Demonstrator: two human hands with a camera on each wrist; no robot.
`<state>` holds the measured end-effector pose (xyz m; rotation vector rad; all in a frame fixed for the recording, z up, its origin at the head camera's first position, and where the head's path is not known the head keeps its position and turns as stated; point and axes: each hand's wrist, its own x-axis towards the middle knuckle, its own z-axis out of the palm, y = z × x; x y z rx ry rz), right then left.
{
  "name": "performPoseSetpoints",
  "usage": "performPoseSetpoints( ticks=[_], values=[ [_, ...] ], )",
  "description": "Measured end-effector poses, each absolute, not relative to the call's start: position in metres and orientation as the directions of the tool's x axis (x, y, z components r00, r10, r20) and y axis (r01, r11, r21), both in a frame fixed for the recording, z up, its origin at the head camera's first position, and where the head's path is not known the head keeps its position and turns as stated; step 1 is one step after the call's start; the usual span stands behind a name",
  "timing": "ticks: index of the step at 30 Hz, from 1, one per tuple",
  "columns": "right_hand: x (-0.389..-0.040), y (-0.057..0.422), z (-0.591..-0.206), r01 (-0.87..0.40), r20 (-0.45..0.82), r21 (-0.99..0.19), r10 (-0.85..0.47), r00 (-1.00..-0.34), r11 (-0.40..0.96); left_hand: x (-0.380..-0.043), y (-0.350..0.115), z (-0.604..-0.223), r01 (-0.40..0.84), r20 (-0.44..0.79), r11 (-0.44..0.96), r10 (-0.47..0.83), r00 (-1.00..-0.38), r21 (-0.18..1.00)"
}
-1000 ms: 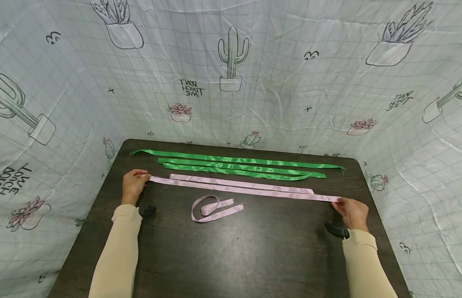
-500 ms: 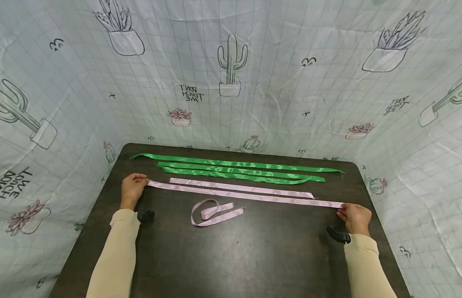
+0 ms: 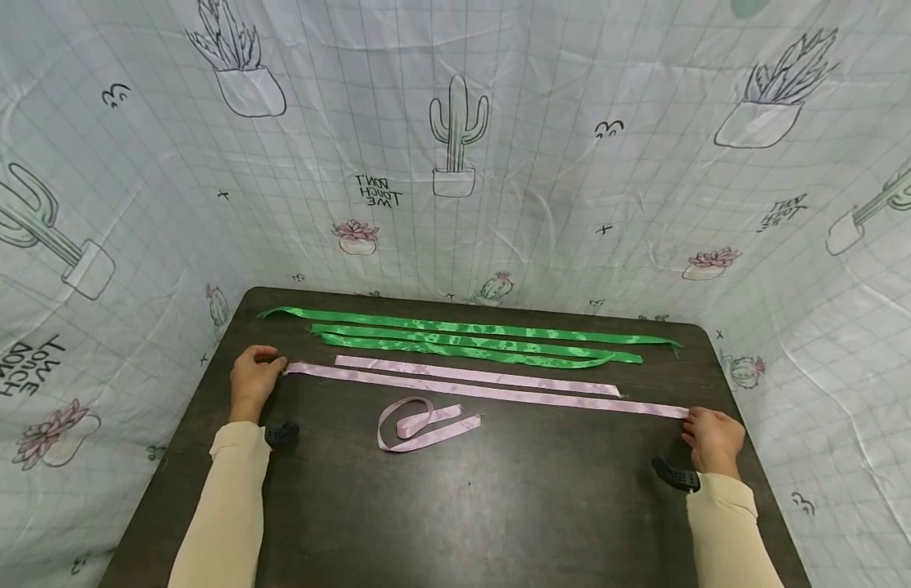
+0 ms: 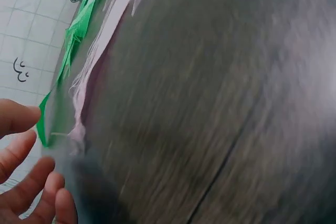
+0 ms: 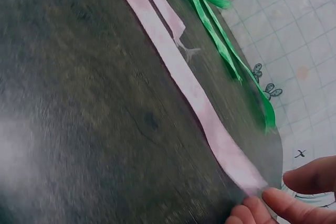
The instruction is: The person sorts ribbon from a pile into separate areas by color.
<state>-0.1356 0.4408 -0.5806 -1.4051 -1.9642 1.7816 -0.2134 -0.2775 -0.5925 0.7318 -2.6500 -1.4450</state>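
A long pink ribbon (image 3: 499, 394) lies stretched out across the dark table. My left hand (image 3: 254, 382) is just off its left end, fingers loosely bent and apart; the left wrist view shows bare space between those fingers (image 4: 31, 182) and the frayed pink end. At the other end my right hand (image 3: 714, 437) holds the ribbon's tip with its fingertips (image 5: 252, 204), while one digit stands raised apart. A shorter pink ribbon (image 3: 477, 377) lies just behind the long one. Closer to me is a pink ribbon in a loose loop (image 3: 426, 441).
Several green ribbons (image 3: 455, 327) lie side by side along the back of the table (image 3: 455, 523). A pale curtain (image 3: 544, 163) printed with cacti hangs around the back and both sides. Dark wrist devices (image 3: 282, 434) sit at both cuffs.
My left hand has let go of the long ribbon and moved slightly left, baring its end. My right hand has shifted a little right, showing more ribbon. The other ribbons have not moved.
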Motion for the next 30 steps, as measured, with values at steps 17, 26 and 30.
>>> performPoseSetpoints(
  ticks=[17,26,30],
  values=[
    [-0.121,0.414,-0.565,0.522,-0.139,-0.800,0.754,-0.642,0.297,-0.187,-0.239,-0.558,-0.099,0.058,0.672,-0.207,-0.977,0.734],
    [-0.120,0.362,-0.556,0.458,-0.034,-0.764,0.680,-0.732,0.455,-0.168,-0.205,-0.561,0.007,0.064,0.685,-0.058,-0.996,0.728],
    [-0.117,0.340,-0.554,0.410,0.009,-0.758,0.636,-0.771,0.508,-0.159,-0.188,-0.566,0.056,0.070,0.677,0.007,-0.997,0.734]
  ],
)
